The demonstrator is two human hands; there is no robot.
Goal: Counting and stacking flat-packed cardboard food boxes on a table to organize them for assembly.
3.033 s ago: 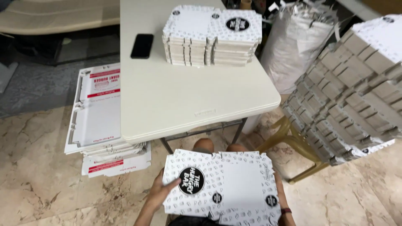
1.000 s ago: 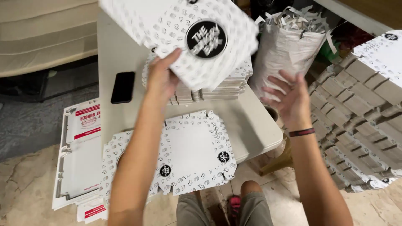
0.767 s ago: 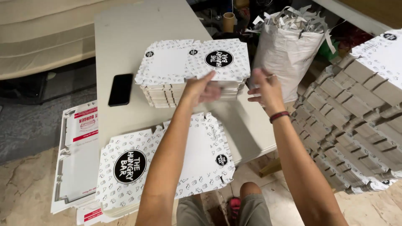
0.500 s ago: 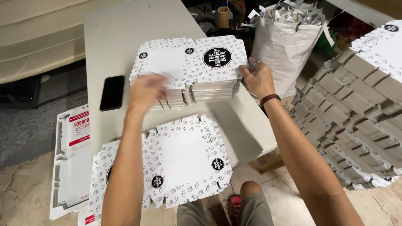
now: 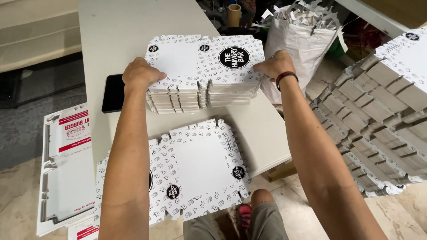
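White and plain, the desk (image 5: 133, 26) stands over a pale stone floor (image 5: 18, 209), with a dark phone (image 5: 113, 93) lying face up near its left edge. On the desk sits a stack of flat box blanks (image 5: 202, 71), white card printed all over with small black doodles and a few round black badges; the stack is two piles wide, its layered edges showing notched flaps along the near side. The top sheet lies flat and roughly square with those beneath.

The left hand (image 5: 140, 74) grips the stack's near left corner, fingers curled over the top sheet and the hand closed against the edge. The right hand (image 5: 273, 64) presses against the stack's right side, fingers bent and closed on the edge of the upper sheets; a dark red band sits on that wrist. Both arms reach out over another single box blank (image 5: 200, 169), which lies unfolded at the desk's near edge and overhangs it above the person's knees.

To the left, on the floor, lie red-and-white flat cartons (image 5: 66, 169). To the right rises a tall leaning pile of the same doodle-printed blanks (image 5: 382, 111), and behind the stack stands a white sack of paper offcuts (image 5: 302, 40).
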